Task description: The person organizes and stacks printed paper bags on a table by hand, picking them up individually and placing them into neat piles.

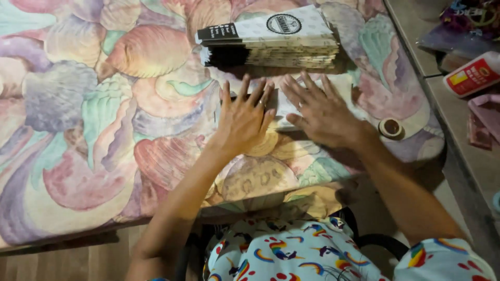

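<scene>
A person presses both palms on a flat paper packet (278,106) lying on a shell-patterned cloth (104,104). The left hand (244,117) and right hand (320,112) lie open, fingers spread, side by side over the packet. Just beyond the packet sits a stack of black-and-white paper packets (271,44). Right of the packet rests a tape roll (390,128); farther right, a white bottle (471,75).
</scene>
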